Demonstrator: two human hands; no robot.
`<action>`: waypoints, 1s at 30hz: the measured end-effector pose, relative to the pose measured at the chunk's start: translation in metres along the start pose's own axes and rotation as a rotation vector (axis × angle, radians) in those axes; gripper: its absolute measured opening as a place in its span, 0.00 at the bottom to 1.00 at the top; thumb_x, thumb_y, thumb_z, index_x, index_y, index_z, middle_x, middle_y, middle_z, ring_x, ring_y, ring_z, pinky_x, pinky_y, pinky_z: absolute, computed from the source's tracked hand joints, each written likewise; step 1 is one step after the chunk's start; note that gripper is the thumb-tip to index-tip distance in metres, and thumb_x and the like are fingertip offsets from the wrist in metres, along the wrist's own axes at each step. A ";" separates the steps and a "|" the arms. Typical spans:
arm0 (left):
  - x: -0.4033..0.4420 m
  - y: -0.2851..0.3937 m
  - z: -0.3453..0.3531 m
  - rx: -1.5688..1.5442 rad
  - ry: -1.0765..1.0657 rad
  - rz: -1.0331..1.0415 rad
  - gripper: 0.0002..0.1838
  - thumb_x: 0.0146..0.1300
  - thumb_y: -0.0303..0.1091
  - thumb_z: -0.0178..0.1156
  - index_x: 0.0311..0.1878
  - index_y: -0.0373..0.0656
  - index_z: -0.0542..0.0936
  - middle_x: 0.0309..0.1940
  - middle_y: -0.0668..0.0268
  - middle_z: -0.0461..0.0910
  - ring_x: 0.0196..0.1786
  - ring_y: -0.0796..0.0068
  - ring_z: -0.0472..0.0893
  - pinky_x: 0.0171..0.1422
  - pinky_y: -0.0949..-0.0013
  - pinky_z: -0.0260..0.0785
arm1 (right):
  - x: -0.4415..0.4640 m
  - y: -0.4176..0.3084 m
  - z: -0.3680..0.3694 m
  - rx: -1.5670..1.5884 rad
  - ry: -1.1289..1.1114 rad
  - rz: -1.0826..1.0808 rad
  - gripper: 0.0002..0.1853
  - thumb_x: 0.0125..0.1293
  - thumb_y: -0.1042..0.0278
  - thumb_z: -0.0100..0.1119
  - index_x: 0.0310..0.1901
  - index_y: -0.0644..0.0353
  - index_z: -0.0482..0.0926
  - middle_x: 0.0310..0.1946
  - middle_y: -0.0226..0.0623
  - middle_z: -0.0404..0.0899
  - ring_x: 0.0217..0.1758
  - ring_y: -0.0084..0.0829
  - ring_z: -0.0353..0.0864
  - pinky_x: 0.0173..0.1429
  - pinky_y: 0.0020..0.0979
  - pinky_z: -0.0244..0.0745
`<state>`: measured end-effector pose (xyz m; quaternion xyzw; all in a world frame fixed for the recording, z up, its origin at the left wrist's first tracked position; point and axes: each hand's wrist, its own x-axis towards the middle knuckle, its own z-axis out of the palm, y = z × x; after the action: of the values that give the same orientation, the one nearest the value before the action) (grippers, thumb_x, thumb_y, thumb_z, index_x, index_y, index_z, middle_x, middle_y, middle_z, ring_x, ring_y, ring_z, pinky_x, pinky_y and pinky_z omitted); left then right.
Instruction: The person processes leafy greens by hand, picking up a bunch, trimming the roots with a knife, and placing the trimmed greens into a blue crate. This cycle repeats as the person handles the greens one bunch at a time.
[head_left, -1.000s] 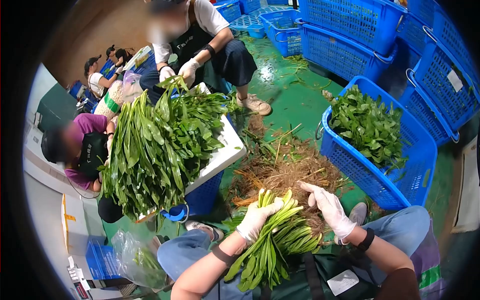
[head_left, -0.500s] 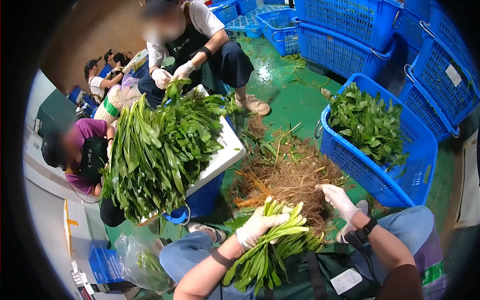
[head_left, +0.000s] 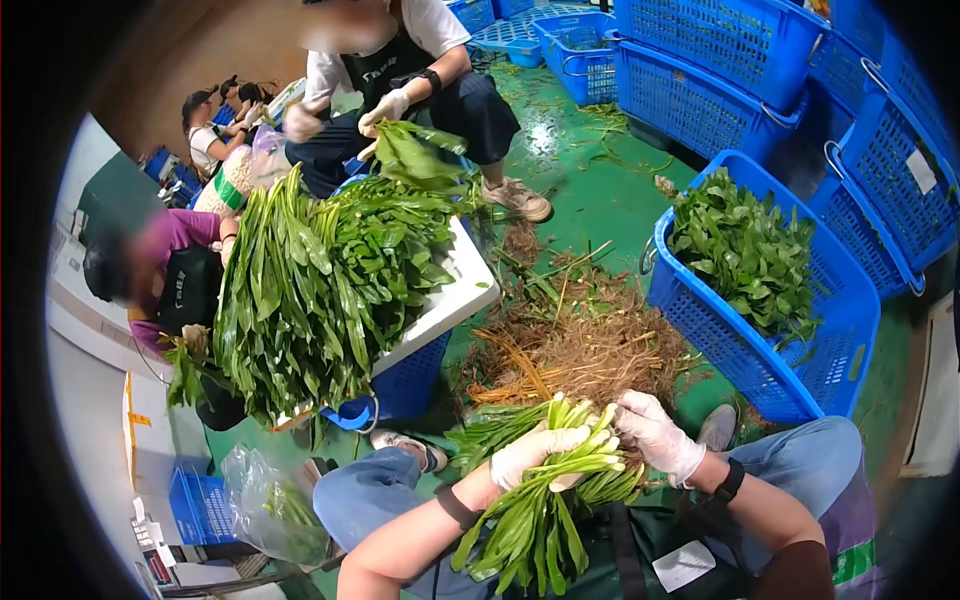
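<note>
My left hand [head_left: 540,452], in a white glove, is closed around a bunch of long-leaved greens [head_left: 530,530] above my lap. Pale stem ends [head_left: 585,415] stick out past its fingers, and the leaves hang down toward me. My right hand [head_left: 658,437], also gloved, meets these stem ends from the right with its fingers pinched together. Brownish root strands show by its fingertips, partly hidden. More greens [head_left: 480,440] lie beyond my left hand. A heap of brown roots and trimmings [head_left: 590,350] covers the floor in front of both hands.
A blue crate [head_left: 770,355] with cut greens stands at right. Left of the root heap, a white foam box [head_left: 440,315] piled with greens [head_left: 310,290] rests on a blue crate. Co-workers [head_left: 400,70] sit around it. Stacked blue crates [head_left: 700,75] line the back. A plastic bag [head_left: 270,510] lies lower left.
My right hand has moved left from beside the root heap to the stem ends, and its fingers have closed. The co-worker opposite has lifted some leaves above the box.
</note>
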<state>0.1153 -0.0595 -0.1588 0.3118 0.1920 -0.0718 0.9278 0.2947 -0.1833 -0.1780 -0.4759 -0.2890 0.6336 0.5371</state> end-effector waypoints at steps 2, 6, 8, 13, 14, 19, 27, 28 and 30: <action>0.001 0.000 0.005 -0.032 0.049 -0.015 0.26 0.65 0.46 0.59 0.57 0.34 0.72 0.40 0.53 0.82 0.15 0.78 0.70 0.17 0.77 0.58 | -0.002 -0.004 0.011 0.049 0.104 -0.011 0.13 0.68 0.57 0.59 0.36 0.60 0.76 0.30 0.24 0.73 0.35 0.18 0.70 0.41 0.24 0.67; 0.005 0.001 0.007 0.017 0.011 0.042 0.26 0.65 0.46 0.60 0.58 0.35 0.72 0.40 0.54 0.82 0.15 0.77 0.68 0.17 0.77 0.59 | 0.006 0.020 0.000 -0.052 0.173 -0.092 0.14 0.66 0.57 0.59 0.37 0.61 0.75 0.29 0.24 0.73 0.33 0.16 0.69 0.38 0.23 0.66; 0.003 0.001 0.005 -0.055 -0.059 0.035 0.26 0.65 0.43 0.61 0.60 0.36 0.71 0.42 0.54 0.82 0.22 0.72 0.78 0.17 0.76 0.61 | 0.010 0.016 0.004 0.065 0.206 -0.084 0.16 0.69 0.53 0.56 0.45 0.58 0.77 0.28 0.24 0.73 0.32 0.18 0.70 0.36 0.21 0.65; -0.012 0.028 0.012 0.014 0.033 -0.018 0.27 0.65 0.36 0.61 0.64 0.38 0.67 0.49 0.54 0.81 0.49 0.56 0.84 0.20 0.75 0.69 | 0.015 0.053 -0.039 0.161 0.315 0.335 0.22 0.72 0.52 0.51 0.64 0.49 0.73 0.27 0.18 0.68 0.23 0.11 0.58 0.26 0.16 0.52; -0.012 0.024 0.011 -0.057 0.046 -0.011 0.27 0.66 0.36 0.61 0.65 0.38 0.67 0.50 0.52 0.80 0.48 0.56 0.84 0.20 0.76 0.69 | 0.012 0.044 -0.040 0.194 0.215 0.230 0.23 0.72 0.54 0.51 0.65 0.52 0.72 0.26 0.17 0.68 0.23 0.10 0.57 0.25 0.14 0.50; -0.002 0.014 0.007 -0.012 0.055 -0.090 0.23 0.68 0.36 0.59 0.62 0.38 0.69 0.51 0.53 0.81 0.43 0.66 0.86 0.18 0.78 0.66 | 0.007 -0.016 -0.031 -0.044 0.018 -0.013 0.26 0.68 0.63 0.57 0.66 0.59 0.70 0.30 0.21 0.74 0.32 0.12 0.70 0.37 0.16 0.66; 0.002 0.009 0.014 0.140 0.025 -0.118 0.21 0.64 0.37 0.64 0.57 0.38 0.73 0.45 0.57 0.84 0.35 0.76 0.84 0.17 0.79 0.66 | 0.004 -0.053 -0.002 -0.172 -0.256 -0.018 0.24 0.68 0.78 0.55 0.65 0.65 0.70 0.64 0.35 0.72 0.64 0.22 0.69 0.69 0.28 0.63; 0.002 0.010 0.016 0.153 0.026 -0.111 0.21 0.64 0.38 0.64 0.56 0.38 0.73 0.45 0.57 0.84 0.35 0.77 0.84 0.17 0.79 0.66 | 0.003 -0.050 -0.002 -0.133 -0.266 -0.041 0.24 0.68 0.77 0.55 0.65 0.66 0.70 0.64 0.35 0.72 0.63 0.22 0.70 0.69 0.28 0.63; 0.004 0.007 0.017 0.145 0.034 -0.115 0.22 0.64 0.37 0.64 0.57 0.39 0.72 0.44 0.59 0.84 0.33 0.79 0.84 0.16 0.80 0.65 | 0.002 -0.044 -0.003 -0.182 -0.253 -0.063 0.23 0.68 0.77 0.55 0.65 0.67 0.69 0.64 0.36 0.72 0.63 0.23 0.70 0.69 0.29 0.63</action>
<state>0.1258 -0.0640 -0.1436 0.3677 0.2195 -0.1334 0.8938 0.3154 -0.1702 -0.1408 -0.4296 -0.4254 0.6426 0.4707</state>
